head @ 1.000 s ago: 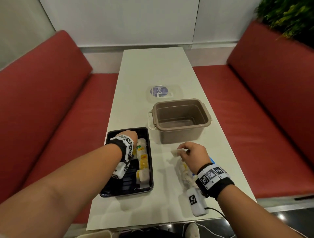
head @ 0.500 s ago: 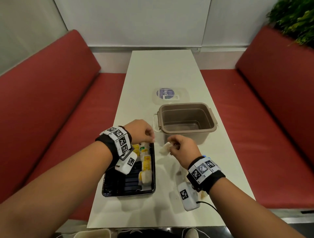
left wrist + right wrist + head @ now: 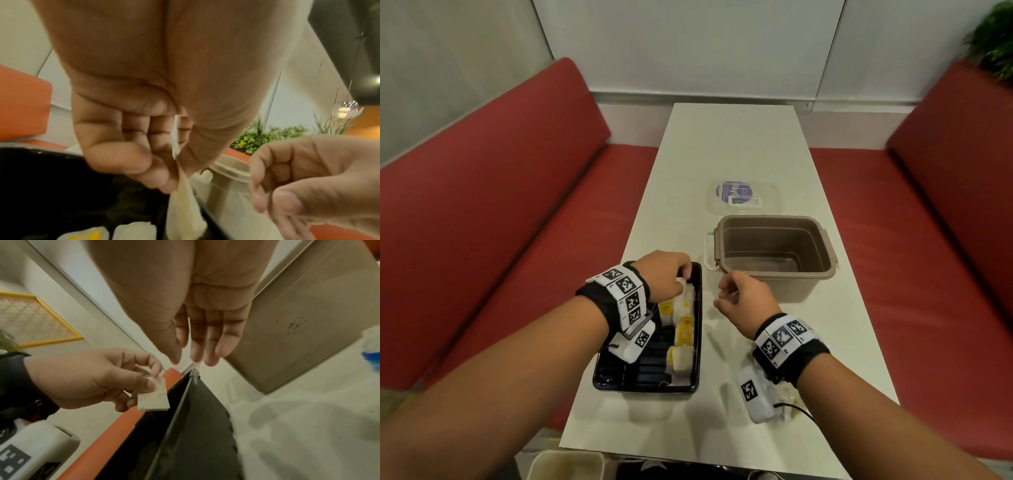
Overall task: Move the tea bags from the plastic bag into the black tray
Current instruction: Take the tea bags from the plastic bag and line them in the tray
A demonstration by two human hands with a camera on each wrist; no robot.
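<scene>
The black tray [image 3: 610, 375] lies on the table's near left, with several white and yellow tea bags [image 3: 683, 330] along its right side. My left hand [image 3: 682, 274] hovers over the tray's far right corner and pinches a white tea bag [image 3: 684, 286] by its top between thumb and fingers; the bag [image 3: 183, 211] hangs down into the tray. My right hand [image 3: 724, 291] is just right of the tray with relaxed fingers [image 3: 226, 344] and holds nothing. The plastic bag [image 3: 787, 394] lies under my right wrist, mostly hidden.
A brown plastic tub [image 3: 822, 270] stands open just beyond my right hand, its clear lid [image 3: 767, 202] behind it. Red benches [image 3: 500, 222] flank the narrow white table [image 3: 722, 144]. The table's near edge is close to the tray.
The tea bag went from my right hand to my left, which now holds it over the tray's far corner. My right hand has let go and drawn slightly back.
</scene>
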